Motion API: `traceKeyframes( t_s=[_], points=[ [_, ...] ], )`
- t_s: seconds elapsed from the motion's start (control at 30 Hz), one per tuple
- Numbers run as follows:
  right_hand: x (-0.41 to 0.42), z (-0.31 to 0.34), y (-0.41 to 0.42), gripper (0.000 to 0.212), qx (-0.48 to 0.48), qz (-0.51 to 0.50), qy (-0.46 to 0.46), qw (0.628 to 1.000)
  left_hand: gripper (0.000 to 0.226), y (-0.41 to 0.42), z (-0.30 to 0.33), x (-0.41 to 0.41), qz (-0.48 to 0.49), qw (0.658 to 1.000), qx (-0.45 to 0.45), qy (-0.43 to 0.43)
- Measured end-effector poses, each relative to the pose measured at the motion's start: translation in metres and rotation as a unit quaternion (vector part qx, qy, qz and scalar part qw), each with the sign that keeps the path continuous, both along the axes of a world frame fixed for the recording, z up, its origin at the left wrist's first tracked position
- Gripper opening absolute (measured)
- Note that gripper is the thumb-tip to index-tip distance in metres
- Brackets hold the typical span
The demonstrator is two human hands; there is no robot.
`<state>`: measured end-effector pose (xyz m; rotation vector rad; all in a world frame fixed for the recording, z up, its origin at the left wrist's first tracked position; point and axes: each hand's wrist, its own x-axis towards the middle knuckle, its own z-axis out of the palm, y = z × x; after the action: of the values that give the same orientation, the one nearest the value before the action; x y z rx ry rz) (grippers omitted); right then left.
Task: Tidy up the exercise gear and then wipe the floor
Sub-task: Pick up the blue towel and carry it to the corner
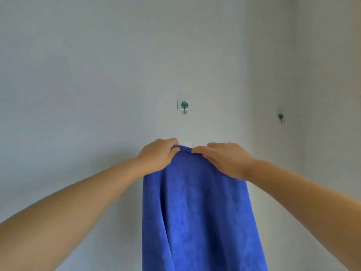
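Note:
A blue towel (pixel 197 208) hangs down against the white wall, its top bunched between my two hands. My left hand (pixel 158 155) grips the towel's top left corner, fingers curled over the cloth. My right hand (pixel 220 158) holds the top right part, fingers over the edge and thumb against the fabric. A small white mount (pixel 187 143) shows on the wall just behind the towel's top edge; what the towel hangs from is hidden by the hands and cloth.
A green-knobbed adhesive hook (pixel 184 106) is stuck to the wall above my hands. A second green hook (pixel 281 117) sits on the adjoining wall to the right, past the room corner (pixel 252 94).

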<state>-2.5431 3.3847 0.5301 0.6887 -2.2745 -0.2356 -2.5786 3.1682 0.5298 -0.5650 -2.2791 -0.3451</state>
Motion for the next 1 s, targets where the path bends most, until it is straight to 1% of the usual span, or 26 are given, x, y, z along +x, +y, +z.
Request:
traceKeyframes(
  t_s=[0.07,0.17,0.23,0.3,0.33,0.4,0.53,0.6,0.67,0.73,0.83,0.93,1.0],
  points=[
    [-0.037,0.029,0.013,0.047,0.038,-0.002,0.062,0.997,0.025,0.009,0.026,-0.026,0.05,0.997,-0.02,0.055],
    [-0.092,0.073,0.026,0.053,0.029,-0.006,0.126,0.992,0.026,0.022,0.066,-0.062,0.122,0.981,-0.07,0.135],
    [-0.123,0.097,0.027,0.056,0.032,-0.006,0.164,0.986,0.028,0.026,0.088,-0.078,0.173,0.959,-0.124,0.187],
    [-0.145,0.116,0.026,0.055,0.01,0.01,0.184,0.983,0.03,0.027,0.109,-0.091,0.216,0.929,-0.191,0.231],
    [-0.155,0.125,0.025,0.052,-0.01,0.026,0.184,0.983,0.03,0.026,0.12,-0.097,0.234,0.915,-0.219,0.244],
    [-0.173,0.139,0.022,0.047,-0.047,0.063,0.181,0.98,0.03,0.023,0.14,-0.107,0.263,0.899,-0.236,0.257],
    [-0.192,0.142,0.012,0.049,-0.042,0.044,0.202,0.978,0.028,0.024,0.151,-0.124,0.311,0.883,-0.244,0.253],
    [-0.2,0.131,0.004,0.056,-0.038,0.028,0.202,0.978,0.021,0.027,0.144,-0.131,0.326,0.882,-0.244,0.238],
    [-0.208,0.12,-0.001,0.059,-0.069,0.033,0.202,0.976,0.014,0.028,0.138,-0.134,0.329,0.888,-0.227,0.229],
    [-0.214,0.107,-0.005,0.058,-0.093,0.038,0.202,0.974,0.015,0.033,0.129,-0.13,0.326,0.895,-0.225,0.206],
    [-0.21,0.082,-0.008,0.051,-0.112,0.049,0.188,0.975,0.022,0.042,0.107,-0.123,0.297,0.914,-0.213,0.176],
    [-0.203,0.065,-0.017,0.037,-0.175,0.087,0.159,0.968,0.023,0.047,0.093,-0.124,0.266,0.935,-0.154,0.179],
    [-0.199,0.062,-0.026,0.031,-0.207,0.109,0.134,0.963,0.023,0.05,0.088,-0.125,0.248,0.947,-0.115,0.171]
  ],
)
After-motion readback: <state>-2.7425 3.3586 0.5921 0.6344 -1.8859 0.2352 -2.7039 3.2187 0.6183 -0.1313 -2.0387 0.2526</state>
